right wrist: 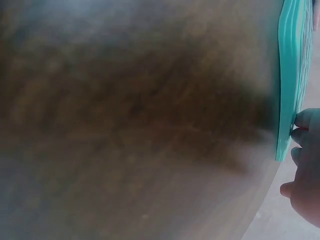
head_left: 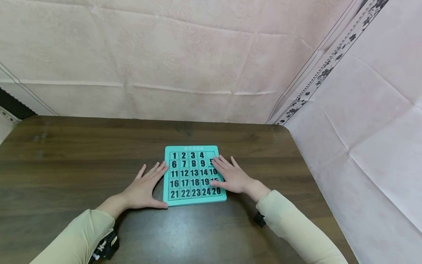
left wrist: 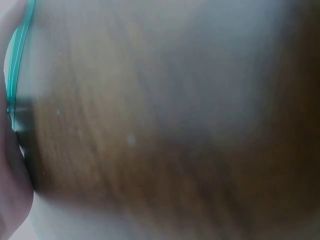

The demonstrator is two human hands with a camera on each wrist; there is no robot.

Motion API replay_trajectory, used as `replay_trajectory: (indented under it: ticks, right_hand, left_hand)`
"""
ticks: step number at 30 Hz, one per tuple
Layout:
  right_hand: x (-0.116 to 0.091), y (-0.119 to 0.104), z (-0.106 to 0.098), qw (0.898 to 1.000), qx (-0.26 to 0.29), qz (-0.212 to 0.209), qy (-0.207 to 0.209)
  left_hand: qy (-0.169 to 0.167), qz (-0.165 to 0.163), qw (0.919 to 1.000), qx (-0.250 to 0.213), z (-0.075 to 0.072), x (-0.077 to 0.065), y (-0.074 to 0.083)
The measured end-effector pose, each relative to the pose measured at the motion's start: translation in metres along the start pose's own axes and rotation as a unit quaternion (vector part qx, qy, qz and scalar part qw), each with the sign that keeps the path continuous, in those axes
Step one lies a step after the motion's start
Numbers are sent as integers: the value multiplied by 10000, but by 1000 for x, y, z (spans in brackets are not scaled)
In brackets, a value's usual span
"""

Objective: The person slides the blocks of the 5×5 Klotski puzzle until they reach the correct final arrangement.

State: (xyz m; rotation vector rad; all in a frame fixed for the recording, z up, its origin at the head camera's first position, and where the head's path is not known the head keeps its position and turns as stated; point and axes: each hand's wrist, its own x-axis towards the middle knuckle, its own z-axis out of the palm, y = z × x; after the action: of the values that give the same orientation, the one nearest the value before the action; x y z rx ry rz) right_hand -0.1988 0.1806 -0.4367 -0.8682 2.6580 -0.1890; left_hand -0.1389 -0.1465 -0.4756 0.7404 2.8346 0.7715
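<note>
A turquoise number sliding puzzle point(head_left: 194, 172) lies flat on the table, its black-numbered tiles in rows, with the top-right cell vacant. My left hand point(head_left: 142, 190) rests at its left side, fingers spread, fingertips by the left edge and thumb at the lower-left corner. Over the right column lies my right hand point(head_left: 234, 178), fingers extended, partly covering tiles 5 and 15. In the left wrist view, only a strip of the puzzle's edge point(left wrist: 19, 60) shows beside part of the left hand point(left wrist: 12, 187). The right wrist view has the puzzle's side point(right wrist: 288, 75) with right fingertips against it.
A dark wooden table point(head_left: 82, 157) spreads around the puzzle. Behind it hangs a pale, creased cloth point(head_left: 184, 62), and another white cloth point(head_left: 369, 121) with a floral border stands along the right side. Black wrist devices sit at both sleeves.
</note>
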Motion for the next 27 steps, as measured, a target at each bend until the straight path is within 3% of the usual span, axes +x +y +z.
replay_trajectory:
  ticks: [16, 27]
  right_hand:
    - [23, 6, -8, 9994, 180, 292, -30]
    - [-7, 12, -7, 9990, 242, -86, 362]
  left_hand:
    - [-135, -50, 9999, 24, 2, 2, 1]
    - [-54, -16, 10000, -10, 0, 1, 0]
